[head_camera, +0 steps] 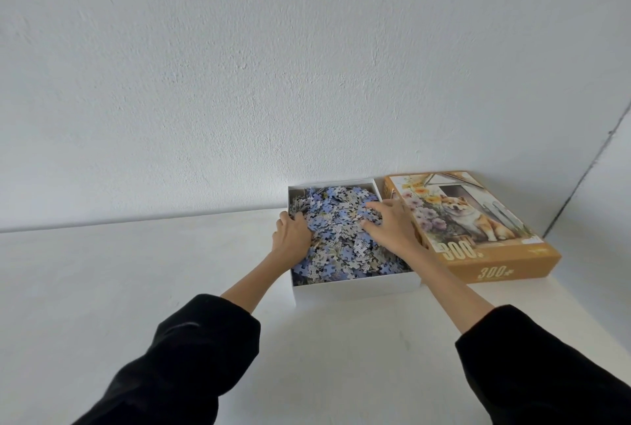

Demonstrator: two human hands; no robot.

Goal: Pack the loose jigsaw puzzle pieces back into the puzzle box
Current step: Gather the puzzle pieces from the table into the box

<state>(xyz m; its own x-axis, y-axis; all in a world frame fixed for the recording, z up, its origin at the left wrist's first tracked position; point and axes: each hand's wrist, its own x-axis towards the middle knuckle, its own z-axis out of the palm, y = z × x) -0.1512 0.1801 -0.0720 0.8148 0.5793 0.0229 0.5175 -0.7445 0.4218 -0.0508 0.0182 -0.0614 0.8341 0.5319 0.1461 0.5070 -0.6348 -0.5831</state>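
White cardboard makes up the open puzzle box (355,286), which sits on the pale tabletop (136,271) with its far end close to the wall (273,66). Heaped inside it are the puzzle pieces (341,243), a jumble of blue, grey and patterned backs that rises to about the height of the rim.

Both hands are in the box. The left hand (293,231) lies on the heap by the left wall, its fingers bent down into the pieces. Its fingertips are hidden among them, so I cannot tell whether it has hold of any. The right hand (389,223) rests palm-down on the right side of the heap, with fingers straight, spread and lying on the pieces, gripping nothing.

Just to the right of the box, touching or nearly touching it, lies the orange lid (485,254). It is face up and shows a dog sitting among flowers, with "300" printed on its top and on its near side. Black sleeves (191,349) cover both forearms, leaving the wrists bare.
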